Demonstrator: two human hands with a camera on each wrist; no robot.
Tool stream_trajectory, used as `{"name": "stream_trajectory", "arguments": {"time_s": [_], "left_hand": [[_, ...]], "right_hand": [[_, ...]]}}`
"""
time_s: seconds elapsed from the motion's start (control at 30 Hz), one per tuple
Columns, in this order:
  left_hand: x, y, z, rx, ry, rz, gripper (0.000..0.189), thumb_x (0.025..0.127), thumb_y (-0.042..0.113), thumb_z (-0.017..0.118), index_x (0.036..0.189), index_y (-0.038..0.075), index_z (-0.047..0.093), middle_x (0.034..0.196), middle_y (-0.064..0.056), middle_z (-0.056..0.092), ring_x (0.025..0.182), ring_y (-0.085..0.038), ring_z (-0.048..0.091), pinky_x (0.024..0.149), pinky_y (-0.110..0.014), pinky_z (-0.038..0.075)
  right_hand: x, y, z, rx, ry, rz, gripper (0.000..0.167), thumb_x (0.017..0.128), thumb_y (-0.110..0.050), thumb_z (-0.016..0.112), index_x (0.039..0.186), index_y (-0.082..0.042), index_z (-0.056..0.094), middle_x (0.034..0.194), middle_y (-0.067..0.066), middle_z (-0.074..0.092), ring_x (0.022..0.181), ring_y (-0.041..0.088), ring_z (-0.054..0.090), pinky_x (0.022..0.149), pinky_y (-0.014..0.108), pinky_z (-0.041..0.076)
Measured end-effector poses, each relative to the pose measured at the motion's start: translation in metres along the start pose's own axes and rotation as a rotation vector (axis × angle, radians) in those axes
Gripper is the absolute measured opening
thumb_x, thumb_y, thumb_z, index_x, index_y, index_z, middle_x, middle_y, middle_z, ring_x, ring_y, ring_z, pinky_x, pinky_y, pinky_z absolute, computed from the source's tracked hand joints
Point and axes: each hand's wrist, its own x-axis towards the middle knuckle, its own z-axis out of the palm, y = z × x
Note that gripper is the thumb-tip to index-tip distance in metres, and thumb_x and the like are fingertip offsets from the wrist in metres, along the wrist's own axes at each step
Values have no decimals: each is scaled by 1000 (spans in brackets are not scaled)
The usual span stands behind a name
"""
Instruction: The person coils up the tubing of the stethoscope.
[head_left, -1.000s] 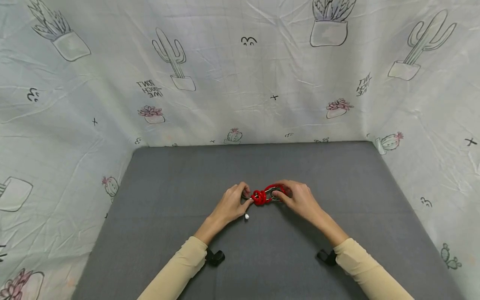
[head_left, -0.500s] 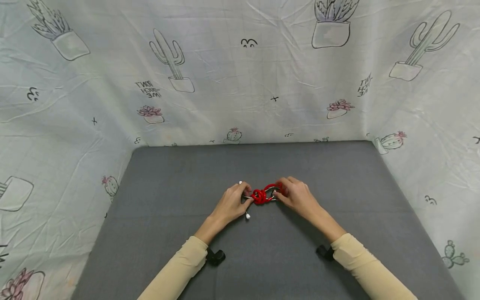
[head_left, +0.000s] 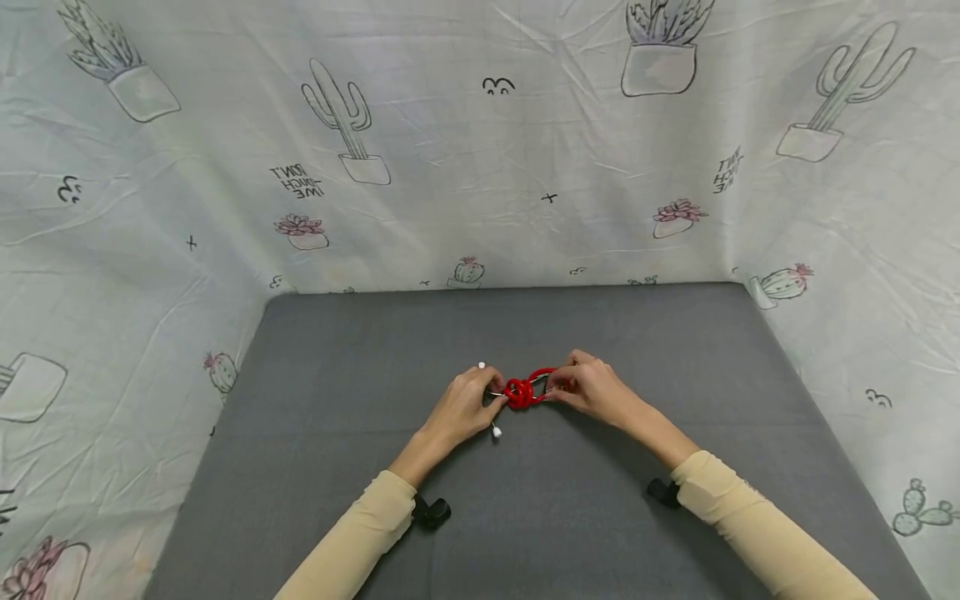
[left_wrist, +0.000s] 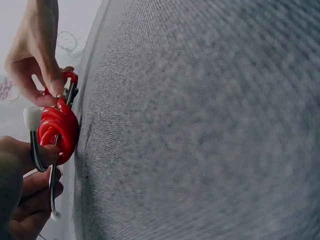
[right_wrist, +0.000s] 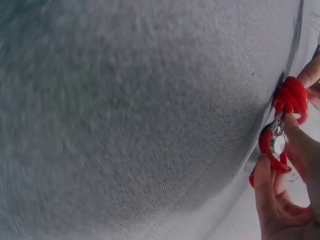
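A stethoscope with red tubing is stretched between both hands, its tubing wound in a tight coil round the metal. My left hand pinches the metal ear tubes left of the coil. One white ear tip sticks out above that hand, the other below it. On the right, my right hand holds the looped end of the tubing between thumb and fingers. The round silver chestpiece shows inside this loop in the right wrist view; fingers hide it in the head view.
A grey cloth-covered table lies beneath the hands. White fabric with cactus drawings hangs at the back and on both sides. Black wrist camera mounts sit below the forearms.
My right fingers have shifted slightly left along the loop and drawn closer together, covering more of it. The upper ear tip has come into sight. My left hand has stayed nearly still.
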Motion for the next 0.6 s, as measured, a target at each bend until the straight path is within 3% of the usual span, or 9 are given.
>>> {"name": "stream_trajectory", "arguments": {"time_s": [0.1, 0.23, 0.6], "left_hand": [[1, 1, 0, 4, -9, -5, 16, 94, 11, 85, 105, 11, 73, 97, -3, 76, 88, -15, 71, 78, -29, 62], [0, 2, 0, 10, -16, -11, 15, 94, 11, 85, 105, 10, 74, 97, -3, 76, 88, -15, 70, 78, -30, 62], [-3, 6, 1, 25, -2, 1, 14, 95, 13, 85, 103, 11, 75, 97, -3, 77, 89, -14, 72, 78, -30, 62]], "right_hand": [[3, 1, -5, 19, -70, 23, 11, 88, -17, 91, 95, -13, 83, 87, 3, 63, 73, 9, 50, 61, 20, 41], [5, 4, -5, 34, -102, 32, 10, 91, -16, 88, 97, -11, 82, 85, 3, 63, 70, 6, 49, 59, 19, 40], [1, 4, -4, -135, -116, -106, 10, 95, -8, 83, 93, -9, 73, 96, 8, 57, 66, 11, 59, 58, 20, 51]]}}
